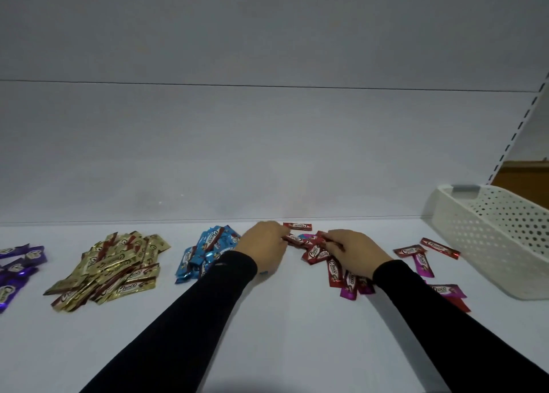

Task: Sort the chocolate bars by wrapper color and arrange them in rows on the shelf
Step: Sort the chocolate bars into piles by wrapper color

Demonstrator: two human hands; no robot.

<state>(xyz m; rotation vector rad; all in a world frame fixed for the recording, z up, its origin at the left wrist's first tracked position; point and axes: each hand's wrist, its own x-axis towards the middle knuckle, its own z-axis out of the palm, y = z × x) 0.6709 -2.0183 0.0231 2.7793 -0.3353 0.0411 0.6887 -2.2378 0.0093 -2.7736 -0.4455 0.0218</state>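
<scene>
Two hands work in the red chocolate bars (315, 251), which lie loosely scattered on the white shelf (297, 333) close to its back wall. The left hand (264, 248) has its fingers curled down onto one red bar (292, 238) at the near-left edge of the scatter and appears to pinch it. The right hand (353, 251) lies over the middle of the same scatter with its fingers bent onto another red bar (326, 239); whether it grips or only presses I cannot tell. One single red bar (297, 226) lies just behind the scatter, apart from both hands. Magenta bars (352, 285) are mixed in at the near side of the red ones, partly under the right sleeve, and more red and magenta bars (424, 257) lie right of the right hand. Left of the red bars, just beside the left hand, sits a heap of blue bars (205, 253). Farther left is a larger heap of gold bars (110, 269), and purple bars (17, 266) lie at the far left edge. Right of the red bars, a white perforated basket (490, 238) stands on the shelf.
</scene>
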